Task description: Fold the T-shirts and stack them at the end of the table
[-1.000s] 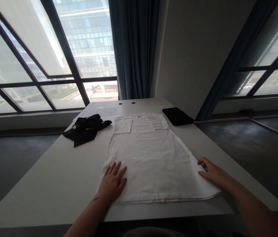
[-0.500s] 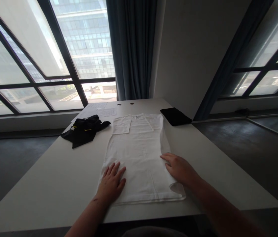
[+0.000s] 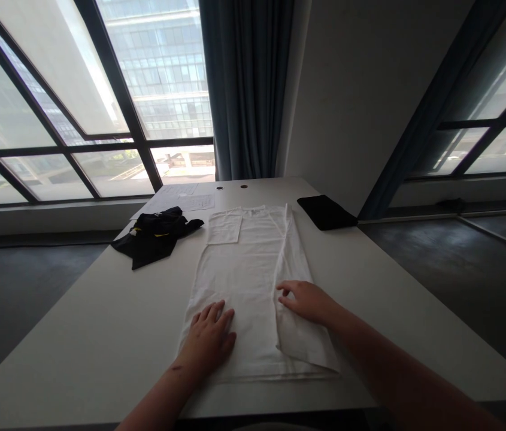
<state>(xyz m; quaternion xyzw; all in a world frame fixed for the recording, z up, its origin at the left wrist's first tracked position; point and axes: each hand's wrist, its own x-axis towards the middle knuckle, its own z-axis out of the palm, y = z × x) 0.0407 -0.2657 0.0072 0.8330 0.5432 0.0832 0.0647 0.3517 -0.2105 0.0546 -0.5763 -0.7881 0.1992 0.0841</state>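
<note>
A white T-shirt (image 3: pixel 244 269) lies spread on the table, its collar at the far end and its hem close to me. One sleeve is folded inward over the upper left of the shirt. My left hand (image 3: pixel 208 335) rests flat on the lower left part, fingers stretched out. With curled fingers, my right hand (image 3: pixel 309 300) grips the edge of the right side, which is folded over toward the middle. The folded strip runs from the shoulder down to the hem, and part of it is hidden under my right hand and forearm.
On the white table (image 3: pixel 113 347), a crumpled black garment (image 3: pixel 158 230) lies at the left. Printed papers (image 3: pixel 181 197) are behind it. A flat black item (image 3: pixel 327 212) sits at the far right. Windows and a dark blue curtain (image 3: pixel 248 90) stand beyond the table.
My right hand has moved left, drawing the shirt's right edge inward over the front. My left hand stays flat on the shirt. The view has shifted slightly.
</note>
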